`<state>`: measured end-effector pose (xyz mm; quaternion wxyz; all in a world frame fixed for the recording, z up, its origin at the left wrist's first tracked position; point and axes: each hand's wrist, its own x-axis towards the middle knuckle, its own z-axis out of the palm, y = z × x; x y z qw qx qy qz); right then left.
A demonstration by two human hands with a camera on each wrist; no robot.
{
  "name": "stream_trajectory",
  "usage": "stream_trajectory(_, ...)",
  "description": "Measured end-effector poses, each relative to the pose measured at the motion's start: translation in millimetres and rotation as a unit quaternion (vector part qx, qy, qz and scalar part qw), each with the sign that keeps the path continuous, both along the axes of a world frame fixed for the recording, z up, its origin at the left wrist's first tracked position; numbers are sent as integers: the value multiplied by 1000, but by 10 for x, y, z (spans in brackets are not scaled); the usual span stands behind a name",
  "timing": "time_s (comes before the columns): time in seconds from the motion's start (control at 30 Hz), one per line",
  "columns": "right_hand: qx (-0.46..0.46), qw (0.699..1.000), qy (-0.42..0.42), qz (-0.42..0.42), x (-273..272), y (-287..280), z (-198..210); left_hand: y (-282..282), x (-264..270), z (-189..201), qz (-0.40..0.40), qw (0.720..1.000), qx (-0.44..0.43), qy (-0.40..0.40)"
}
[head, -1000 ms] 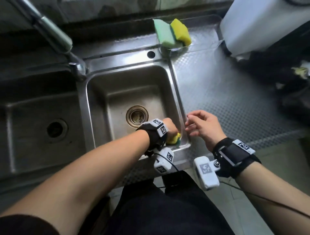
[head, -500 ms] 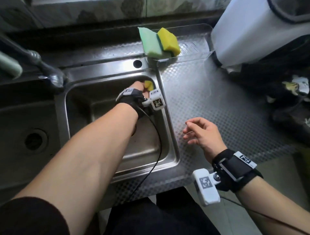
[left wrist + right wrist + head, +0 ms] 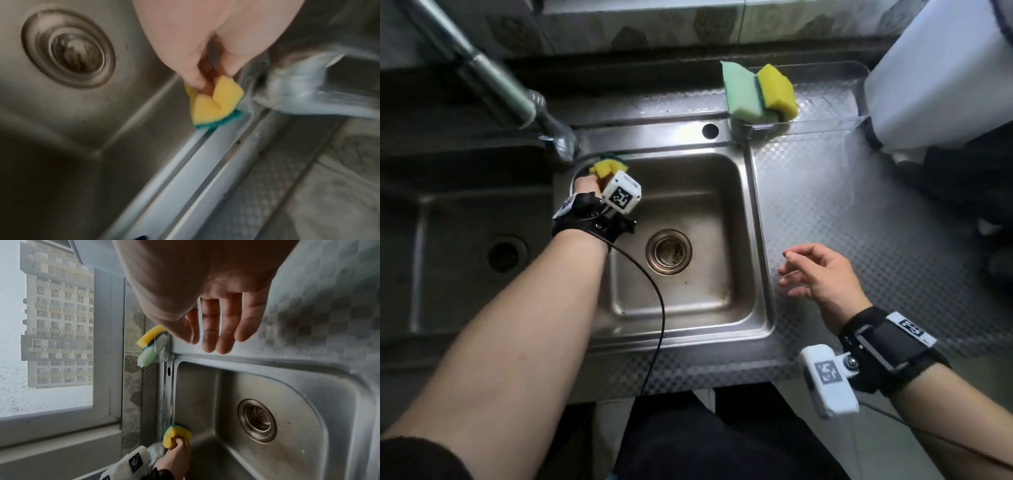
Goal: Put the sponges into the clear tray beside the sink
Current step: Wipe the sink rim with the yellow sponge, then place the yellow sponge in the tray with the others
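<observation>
Pinched and squashed in the left hand [image 3: 585,185], a yellow sponge [image 3: 216,104] with a green underside sits at the sink's [image 3: 760,240] upper-left corner, beside the tap base [image 3: 558,142]. Two more sponges [image 3: 756,92] stand in the clear tray [image 3: 825,123], upper right. Lower right, the right hand [image 3: 822,274] hovers, fingers loose, holding nothing.

Yellow sponge [image 3: 608,167] with dark green scrub layer, pinched in left hand [image 3: 585,185]. In clear tray [image 3: 825,118], pale mint-green sponge [image 3: 739,90] beside second yellow sponge [image 3: 777,87] with thin green edge. Grey steel sink [image 3: 758,240], brownish stains around drain [image 3: 668,251]. Silver counter [image 3: 859,205] embossed with small checker pattern. Black wrist straps [image 3: 887,346], white camera blocks [image 3: 621,192] with black square markers. Pale wall tiles [image 3: 705,24] with dark floral motifs. White appliance [image 3: 941,68] at right.
</observation>
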<state>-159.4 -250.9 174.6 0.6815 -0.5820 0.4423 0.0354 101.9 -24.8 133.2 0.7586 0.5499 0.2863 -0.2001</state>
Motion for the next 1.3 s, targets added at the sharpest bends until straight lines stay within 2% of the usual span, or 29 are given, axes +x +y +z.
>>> stream_trajectory(0.07, 8, 1000, -4, 14, 56, 88, 19, 34, -45, 27, -5, 998, -48, -28)
stream_trajectory(0.2, 23, 998, -31, 49, 283, 332, 200, 59, -471, 326, -37, 990, -127, 41)
stream_trajectory(0.3, 23, 994, -72, 77, 483, 524, 403, -21, -894, 507, -127, 986, -107, 9)
stream_trajectory(0.43, -37, 971, -134, 195, 631, 745, 677, -65, -1299, 709, -186, 979, -78, -42)
stream_trajectory(0.53, -96, 954, -135, 252, 623, 855, 775, -52, -1371, 884, -161, 974, -157, -18)
stream_trajectory(0.6, -106, 960, -126, 227, 634, 915, 815, 1, -1337, 940, -153, 974, -166, 1)
stream_trajectory(0.67, -105, 970, -109, 189, 659, 952, 831, 63, -1284, 889, -189, 980, -59, -25)
stream_trajectory(0.73, -98, 975, -87, 180, 700, 981, 831, 144, -1219, 797, -244, 964, 68, -81)
stream_trajectory(0.77, -94, 974, -82, 187, 716, 987, 835, 180, -1200, 767, -267, 954, 94, -94)
stream_trajectory(0.87, -91, 972, -82, 198, 759, 997, 820, 258, -1169, 727, -317, 943, 63, -78)
stream_trajectory(0.97, -92, 978, -76, 173, 773, 903, 805, 230, -1141, 706, -302, 949, 30, -87)
stream_trajectory(1.07, -69, 990, -71, 98, 813, 716, 729, 88, -1047, 744, -273, 958, 12, -91)
stream_trajectory(1.17, -77, 995, -53, 15, 899, 447, 640, -224, -914, 755, -242, 966, 16, -87)
stream_trajectory(1.3, -98, 992, -78, -7, 1061, 37, 655, -803, -743, 837, -230, 968, 47, -93)
